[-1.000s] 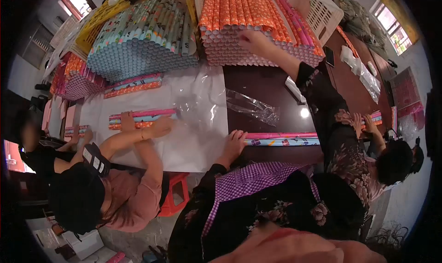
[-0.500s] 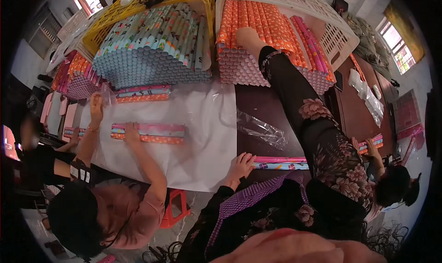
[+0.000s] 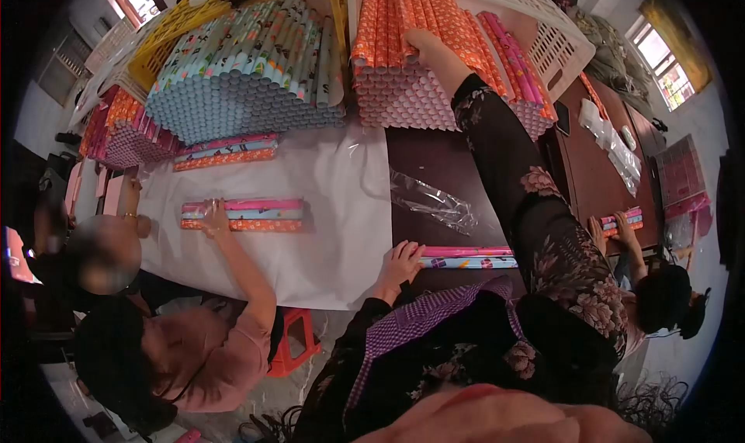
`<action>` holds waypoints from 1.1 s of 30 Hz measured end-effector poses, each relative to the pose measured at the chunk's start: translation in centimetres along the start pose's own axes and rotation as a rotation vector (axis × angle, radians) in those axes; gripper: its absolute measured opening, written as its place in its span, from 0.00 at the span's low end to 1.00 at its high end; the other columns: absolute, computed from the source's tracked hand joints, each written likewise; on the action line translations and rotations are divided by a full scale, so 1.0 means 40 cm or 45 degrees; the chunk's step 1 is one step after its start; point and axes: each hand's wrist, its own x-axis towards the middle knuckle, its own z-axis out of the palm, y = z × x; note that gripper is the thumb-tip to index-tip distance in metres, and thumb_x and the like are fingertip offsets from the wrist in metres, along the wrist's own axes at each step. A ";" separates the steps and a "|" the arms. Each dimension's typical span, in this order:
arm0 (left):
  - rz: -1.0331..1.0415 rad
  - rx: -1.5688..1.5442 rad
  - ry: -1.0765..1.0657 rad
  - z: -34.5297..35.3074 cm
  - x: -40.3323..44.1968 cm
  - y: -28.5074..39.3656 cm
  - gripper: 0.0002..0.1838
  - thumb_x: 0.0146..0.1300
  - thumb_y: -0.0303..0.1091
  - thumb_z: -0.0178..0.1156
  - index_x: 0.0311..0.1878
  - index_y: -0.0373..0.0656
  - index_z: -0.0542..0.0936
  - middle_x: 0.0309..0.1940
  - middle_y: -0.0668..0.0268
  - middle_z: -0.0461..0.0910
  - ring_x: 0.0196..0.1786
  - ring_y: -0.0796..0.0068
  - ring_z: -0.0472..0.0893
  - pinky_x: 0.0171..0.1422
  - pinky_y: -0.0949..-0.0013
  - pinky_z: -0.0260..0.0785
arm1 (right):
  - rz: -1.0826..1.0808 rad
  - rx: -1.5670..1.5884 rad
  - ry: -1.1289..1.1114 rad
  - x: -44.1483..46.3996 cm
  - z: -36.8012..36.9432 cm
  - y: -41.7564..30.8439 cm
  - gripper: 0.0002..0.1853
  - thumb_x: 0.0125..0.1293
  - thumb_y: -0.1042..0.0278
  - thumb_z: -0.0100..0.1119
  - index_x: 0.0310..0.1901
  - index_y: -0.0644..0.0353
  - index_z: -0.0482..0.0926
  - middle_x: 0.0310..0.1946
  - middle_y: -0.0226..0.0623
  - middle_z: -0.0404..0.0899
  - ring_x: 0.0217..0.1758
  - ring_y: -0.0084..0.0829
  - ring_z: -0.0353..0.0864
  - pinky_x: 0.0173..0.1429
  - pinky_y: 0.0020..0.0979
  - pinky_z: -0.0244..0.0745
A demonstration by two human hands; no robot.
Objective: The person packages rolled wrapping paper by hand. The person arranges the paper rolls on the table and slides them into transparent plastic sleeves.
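Head view; clock positions are read from the middle of the frame. The yellow crate (image 3: 147,61), at 11 o'clock, lies on its side and is packed with printed pale-blue rolls (image 3: 244,51), open ends facing the person. The white crate (image 3: 565,49), at 1 o'clock, holds stacked orange rolls (image 3: 458,39), with pink rolls (image 3: 508,46) along their right side.

Compared with the frame half a second earlier, the right hand (image 3: 421,47) remains at the orange stack and the left hand (image 3: 400,266) remains at the pair of rolls. The co-worker's hand (image 3: 215,218) is still on a bundle (image 3: 268,214) at 9 o'clock, while the hand formerly raised toward 10 o'clock has come down.

The right hand, past 12 o'clock, has its fingers bent over the front ends of the upper orange rolls, touching the stack; whether a roll is gripped cannot be told. The left hand, at 5 o'clock, has its fingers close together, tips at the left ends of a pink roll (image 3: 473,251) and a blue printed roll (image 3: 473,263). Its thumb is hidden, so clamping cannot be confirmed. This pair extends toward 4 o'clock on the brown table (image 3: 497,219), the pink roll on the far side, alongside the blue.
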 end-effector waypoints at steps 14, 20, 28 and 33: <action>0.044 -0.072 0.038 0.034 -0.004 -0.020 0.26 0.62 0.42 0.62 0.63 0.50 0.74 0.59 0.62 0.71 0.64 0.52 0.67 0.66 0.51 0.64 | -0.052 0.728 -0.493 -0.708 -0.384 0.428 0.14 0.69 0.65 0.56 0.50 0.62 0.70 0.30 0.31 0.73 0.24 0.23 0.73 0.26 0.25 0.69; -0.016 -0.066 -0.094 0.003 0.011 -0.004 0.25 0.60 0.38 0.62 0.62 0.48 0.74 0.58 0.61 0.71 0.65 0.53 0.67 0.68 0.53 0.62 | -0.196 -0.070 -0.290 -0.961 -0.603 0.803 0.16 0.61 0.70 0.59 0.50 0.65 0.73 0.33 0.30 0.75 0.31 0.24 0.75 0.38 0.24 0.71; 0.002 0.010 -0.013 0.036 -0.001 -0.022 0.28 0.54 0.39 0.67 0.61 0.50 0.76 0.57 0.68 0.73 0.64 0.60 0.69 0.65 0.57 0.64 | -0.082 -1.075 -0.227 -1.303 -0.840 1.030 0.21 0.60 0.64 0.66 0.54 0.58 0.76 0.41 0.44 0.83 0.42 0.45 0.84 0.43 0.38 0.78; 0.018 0.005 -0.106 0.010 0.007 -0.025 0.26 0.60 0.40 0.63 0.63 0.51 0.74 0.59 0.68 0.72 0.65 0.60 0.68 0.67 0.56 0.64 | -0.118 -1.373 -0.313 -1.381 -0.999 1.052 0.20 0.56 0.65 0.66 0.52 0.53 0.76 0.42 0.43 0.81 0.43 0.48 0.82 0.44 0.42 0.77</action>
